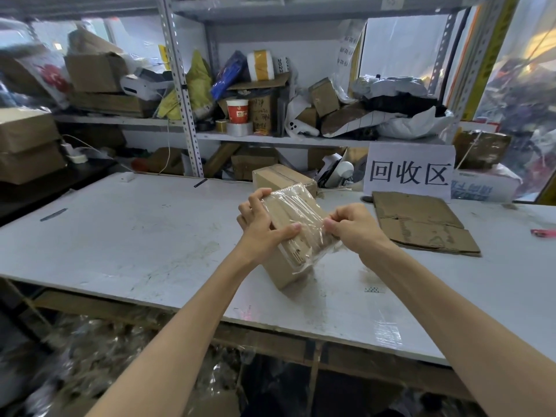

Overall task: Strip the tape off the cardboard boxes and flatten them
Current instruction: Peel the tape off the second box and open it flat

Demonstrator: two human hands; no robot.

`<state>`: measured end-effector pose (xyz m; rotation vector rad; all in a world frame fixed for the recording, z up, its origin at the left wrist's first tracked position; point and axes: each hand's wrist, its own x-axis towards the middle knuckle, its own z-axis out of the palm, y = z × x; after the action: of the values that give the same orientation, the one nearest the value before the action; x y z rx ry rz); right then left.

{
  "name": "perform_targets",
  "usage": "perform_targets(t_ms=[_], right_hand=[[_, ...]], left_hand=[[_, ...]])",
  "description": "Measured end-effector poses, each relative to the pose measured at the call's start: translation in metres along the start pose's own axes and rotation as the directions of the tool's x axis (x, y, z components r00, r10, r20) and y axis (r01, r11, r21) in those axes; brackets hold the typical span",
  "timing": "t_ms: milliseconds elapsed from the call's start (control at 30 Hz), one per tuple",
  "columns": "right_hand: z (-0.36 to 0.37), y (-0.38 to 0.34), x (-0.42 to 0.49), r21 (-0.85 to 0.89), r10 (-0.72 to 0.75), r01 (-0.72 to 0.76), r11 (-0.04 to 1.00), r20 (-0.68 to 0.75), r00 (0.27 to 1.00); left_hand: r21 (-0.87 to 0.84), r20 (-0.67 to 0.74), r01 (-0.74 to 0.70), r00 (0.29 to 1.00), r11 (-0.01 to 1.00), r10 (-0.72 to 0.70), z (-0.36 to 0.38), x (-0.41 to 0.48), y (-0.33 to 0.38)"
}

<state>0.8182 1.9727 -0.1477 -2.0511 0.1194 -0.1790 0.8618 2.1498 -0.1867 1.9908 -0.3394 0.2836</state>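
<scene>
light: bright, even, cool, strongest from the backlit panel (406, 46) upper right | shadows: soft, faint beside the box (279, 272) | glare: sheen on tape (301, 212) and table (150, 236) | blur: side edges smeared, centre sharp | distortion: wide-angle, shelf posts (177, 85) lean

1. Premises: parcel-handling storeroom with a recycling station.
2. Slotted metal shelving (180, 85) is loaded with used cardboard boxes (93, 73), grey mailer bags (400, 94) and a tape roll (239, 128).
3. A printed sign (409, 173) reads "回收区" (recycling area).
4. The scuffed white worktable (135, 230) carries flattened cardboard (421, 224).
5. Crumpled clear film (105, 356) lies heaped beneath the worktable.
</scene>
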Motion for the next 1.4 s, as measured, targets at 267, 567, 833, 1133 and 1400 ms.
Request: perform_targets(t_ms=[267,567,833,1133,1400], right_hand=[[-0.009,-0.004,0.002,-0.054,-0.117,0.117,0.992,0.018,0.993],[-0.002,-0.007,0.005,0.061,0.043,-0.051,0.997,0.134,0.99],[-0.006,0.005,0.002,0.298,0.013,-0.086,0.951,0.238,0.971],[-0.026,0.013,-0.002,0.046,-0.214,0.224,0.974,-0.166,0.963],[0.008,0.021,-0.016,-0.391,-0.623,0.606,0.693,0.099,0.776]], left_hand=[[0.071,-0.012,0.031,0.999,0.997,-0.03,0.002,0.002,0.005],[0.007,-0.001,0.04,0.999,0.999,-0.04,0.002,0.003,0.001],[-0.028,0.045,0.026,0.999,0.999,-0.024,0.004,0.006,0.006],[0.036,0.043,0.14,0.989,0.989,-0.142,-0.01,0.017,0.001],[0.078,0.033,0.141,0.989,0.987,-0.144,-0.008,0.018,0.0]])
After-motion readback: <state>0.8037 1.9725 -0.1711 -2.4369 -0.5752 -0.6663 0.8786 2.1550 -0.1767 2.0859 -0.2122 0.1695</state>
